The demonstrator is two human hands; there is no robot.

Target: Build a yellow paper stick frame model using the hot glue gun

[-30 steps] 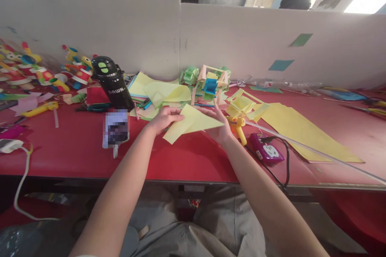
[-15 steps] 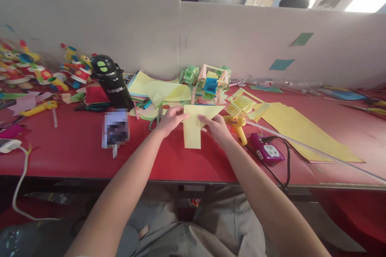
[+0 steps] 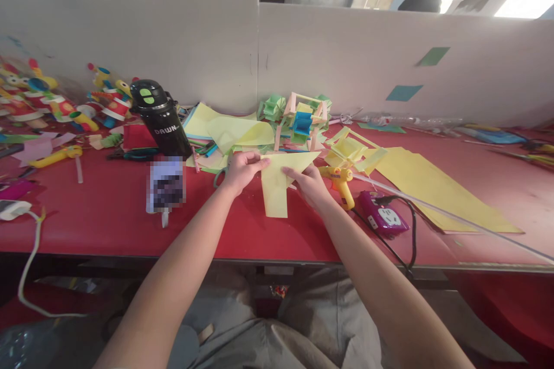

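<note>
A folded sheet of pale yellow paper (image 3: 275,190) is held up over the red table, one strip hanging down and a pointed flap reaching right. My left hand (image 3: 245,172) pinches its upper left corner between thumb and fingers. On the right side my right hand (image 3: 306,180) grips the flap, thumb in front and fingers behind, mostly hidden. Scissors (image 3: 220,177) with green handles lie partly behind my left hand. Just right of my right hand rests a yellow glue gun (image 3: 341,183).
A black bottle (image 3: 160,118) and a blurred-out upright object (image 3: 166,184) stand at left. A paper-and-stick model (image 3: 303,121) sits behind my hands. At right are a purple power socket (image 3: 384,213), its cable, and yellow sheets (image 3: 437,187). A grey partition (image 3: 346,57) closes the back.
The paper has tilted slightly, its hanging strip now a little lower and its left edge shifted slightly left. Both hands keep their hold and barely move.
</note>
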